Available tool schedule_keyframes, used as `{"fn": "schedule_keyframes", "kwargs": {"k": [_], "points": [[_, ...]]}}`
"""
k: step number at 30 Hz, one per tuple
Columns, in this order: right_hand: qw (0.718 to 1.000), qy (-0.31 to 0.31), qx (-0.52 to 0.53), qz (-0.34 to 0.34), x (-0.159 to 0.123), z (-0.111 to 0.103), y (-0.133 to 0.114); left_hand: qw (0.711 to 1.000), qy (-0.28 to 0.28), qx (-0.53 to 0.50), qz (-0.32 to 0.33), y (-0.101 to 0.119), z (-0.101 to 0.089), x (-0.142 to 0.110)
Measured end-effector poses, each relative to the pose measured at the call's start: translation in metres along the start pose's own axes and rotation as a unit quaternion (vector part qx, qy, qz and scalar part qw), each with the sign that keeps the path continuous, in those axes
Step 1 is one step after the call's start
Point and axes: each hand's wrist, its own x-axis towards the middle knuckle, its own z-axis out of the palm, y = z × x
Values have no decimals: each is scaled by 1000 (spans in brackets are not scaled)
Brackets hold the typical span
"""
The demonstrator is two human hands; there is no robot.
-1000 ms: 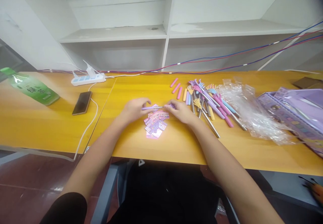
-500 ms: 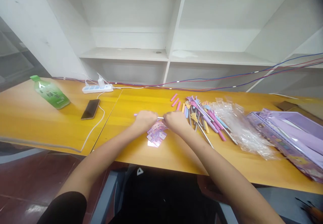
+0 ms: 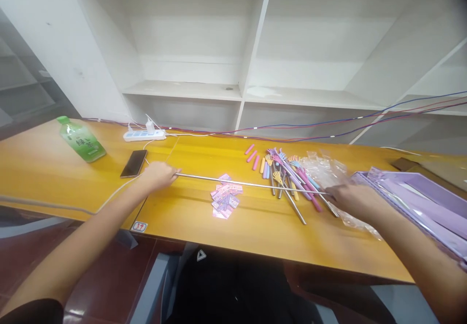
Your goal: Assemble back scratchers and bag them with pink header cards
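Illumination bright and diffuse overall. Pale sheen noted on the bench [image 3: 193,224] at far left; white glare on the floor tiles [image 3: 105,270]. Shadows faint on the benchtop, deep beneath it. Extended metal rod [image 3: 255,185] carries pale highlights. Wide-angle distortion tilts the white shelving [image 3: 193,32]. 1 corner, upper right, blackened. Right hand [image 3: 346,198] soft-edged; print on the cards [image 3: 226,198] illegible.

Looks like workroom: number-tagged desk [image 3: 193,224], white shelving [image 3: 182,89], power strip [image 3: 144,135].
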Motion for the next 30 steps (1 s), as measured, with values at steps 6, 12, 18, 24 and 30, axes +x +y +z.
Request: {"fn": "schedule_keyframes", "kwargs": {"k": [6,12,18,24,30], "points": [[983,-124,-124,-61,-20,-2,39,998,41,-7,53,0,12,-14],[994,-97,-42,11,-12,5,52,997,81,-2,4,1,15,-10],[999,-26,-11,32,16,4,46,999,-10,3,-31,12,3,11],[995,51,13,84,11,7,-74,998,4,-62,-19,73,-28,27],[994,-9,49,-95,-37,27,-250,995,-15,-87,38,175,-30,41]]}}
